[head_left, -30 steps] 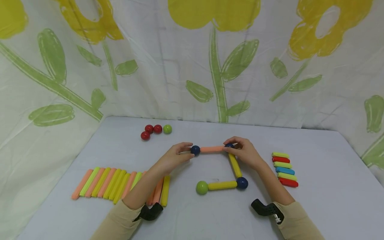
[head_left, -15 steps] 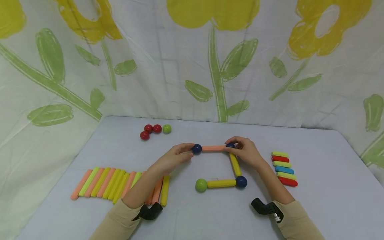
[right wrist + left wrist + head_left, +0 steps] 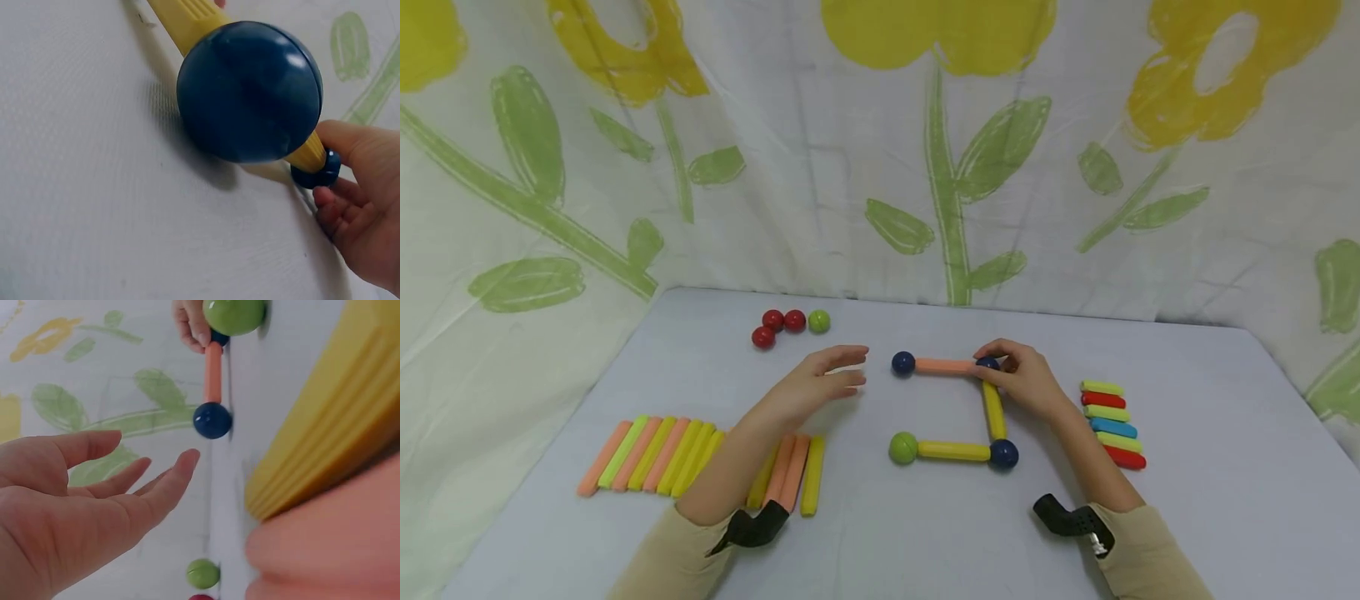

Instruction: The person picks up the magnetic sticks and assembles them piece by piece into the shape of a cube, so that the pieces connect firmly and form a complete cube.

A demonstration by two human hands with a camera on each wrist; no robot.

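Note:
A three-sided frame of sticks and balls lies on the table. Its far side is an orange stick between two blue balls. A yellow stick runs from the far right ball to the near blue ball, and another yellow stick leads to a green ball. My right hand pinches the far right blue ball between thumb and fingers. To the left of the far left blue ball, my left hand hovers apart from it, fingers extended and holding nothing.
At the left lies a row of orange, yellow and green sticks, partly under my left forearm. Short coloured sticks are stacked at the right. Several red balls and a loose green ball sit near the far edge.
My left hand has come off the far left blue ball and moved left. The far side of the frame has shifted slightly right and away, with my right hand still on its corner ball.

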